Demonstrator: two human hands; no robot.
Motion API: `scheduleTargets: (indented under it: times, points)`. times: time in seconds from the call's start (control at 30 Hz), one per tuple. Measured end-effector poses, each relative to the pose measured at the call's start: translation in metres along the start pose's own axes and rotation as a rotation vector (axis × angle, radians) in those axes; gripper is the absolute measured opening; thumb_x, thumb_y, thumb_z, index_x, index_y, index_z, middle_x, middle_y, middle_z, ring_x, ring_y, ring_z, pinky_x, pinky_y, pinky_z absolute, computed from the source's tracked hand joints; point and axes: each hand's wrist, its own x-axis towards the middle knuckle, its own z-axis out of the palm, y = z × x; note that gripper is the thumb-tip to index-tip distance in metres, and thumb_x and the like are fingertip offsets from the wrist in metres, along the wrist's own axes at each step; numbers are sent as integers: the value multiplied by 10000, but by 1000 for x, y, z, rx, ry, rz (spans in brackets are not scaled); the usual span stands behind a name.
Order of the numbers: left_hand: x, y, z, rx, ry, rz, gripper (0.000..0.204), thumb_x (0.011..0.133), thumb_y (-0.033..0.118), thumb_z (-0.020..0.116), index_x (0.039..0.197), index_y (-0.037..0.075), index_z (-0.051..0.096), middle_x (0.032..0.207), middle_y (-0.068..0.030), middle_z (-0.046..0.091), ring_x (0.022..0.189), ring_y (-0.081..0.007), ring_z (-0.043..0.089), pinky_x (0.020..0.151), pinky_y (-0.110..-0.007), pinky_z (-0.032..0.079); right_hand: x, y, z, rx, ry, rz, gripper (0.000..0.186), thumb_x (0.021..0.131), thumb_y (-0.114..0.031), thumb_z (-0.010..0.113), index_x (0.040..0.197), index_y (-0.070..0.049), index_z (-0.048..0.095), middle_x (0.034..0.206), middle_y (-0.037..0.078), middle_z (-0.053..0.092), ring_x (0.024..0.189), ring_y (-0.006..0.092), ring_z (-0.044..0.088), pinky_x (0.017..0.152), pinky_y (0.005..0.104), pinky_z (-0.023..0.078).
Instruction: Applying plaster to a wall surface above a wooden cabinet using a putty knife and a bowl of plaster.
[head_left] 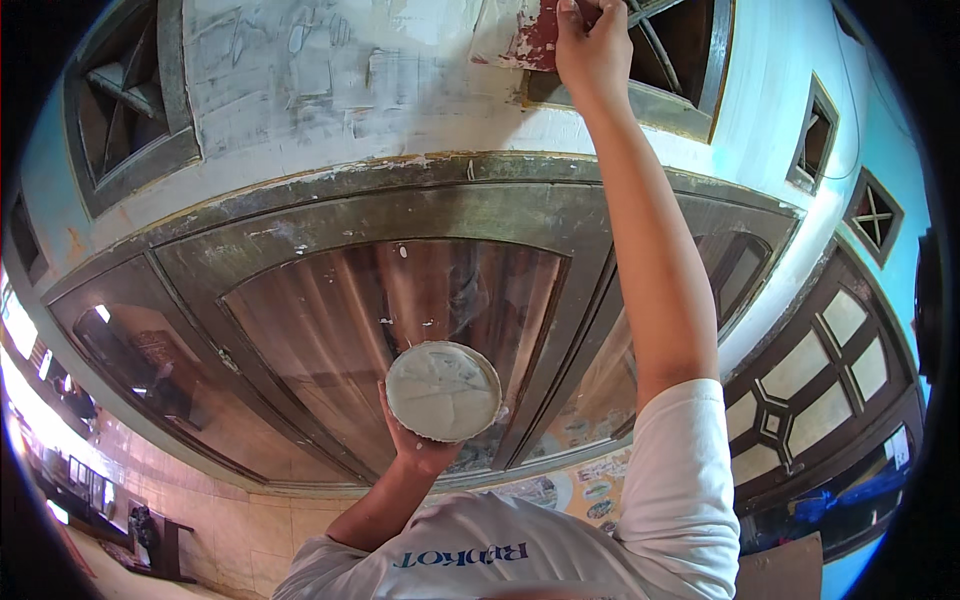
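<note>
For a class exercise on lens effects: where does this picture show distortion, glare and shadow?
Head view: the wooden frame bows in an arc, and the corners go black; also in the head view, the far left edge is washed out with glare, and a soft shadow darkens the wall below the red scraper.

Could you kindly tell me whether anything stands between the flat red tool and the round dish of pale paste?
Nothing visible stands between the red tool in the right hand and the round dish in the left hand; the wooden door frame appears to lie behind that gap.
</note>
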Motion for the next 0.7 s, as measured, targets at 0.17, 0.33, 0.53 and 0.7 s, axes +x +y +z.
scheduleTargets:
  times: [0.17, 0.33, 0.53, 0.7]
  points:
    - [-9, 3, 6, 7, 36, -19, 750, 874, 765, 461, 1437, 271, 504, 1477, -42, 494, 1354, -358, 456, 1111, -595, 382, 11, 23, -31, -477, -102, -80, 385, 992, -338, 614, 1244, -48, 604, 1089, 180, 703, 991, 323, 686, 851, 400, 520]
    - [-12, 10, 6, 6, 1, 6, 748, 851, 653, 618, 1461, 251, 457, 1482, -67, 478, 1353, -343, 463, 1143, -588, 352, 16, 38, -43, -209, -28, -58, 442, 997, -462, 564, 1167, -61, 637, 1040, 215, 696, 987, 405, 666, 853, 419, 514]
    - [-16, 4, 4, -543, -231, -19, 755, 877, 772, 442, 1436, 268, 502, 1488, -45, 482, 1366, -351, 445, 1133, -592, 353, -1, -26, -15, -306, -139, -79, 339, 1040, -377, 480, 1100, -46, 516, 928, 281, 667, 866, 508, 625, 703, 582, 473]
    - [-18, 13, 4, -226, -88, 22, 768, 873, 780, 438, 1443, 268, 494, 1493, -48, 476, 1366, -356, 444, 1129, -594, 357, -1, -10, -23, -437, -100, -44, 342, 1034, -382, 498, 1057, -41, 512, 908, 277, 663, 850, 509, 624, 693, 571, 475]
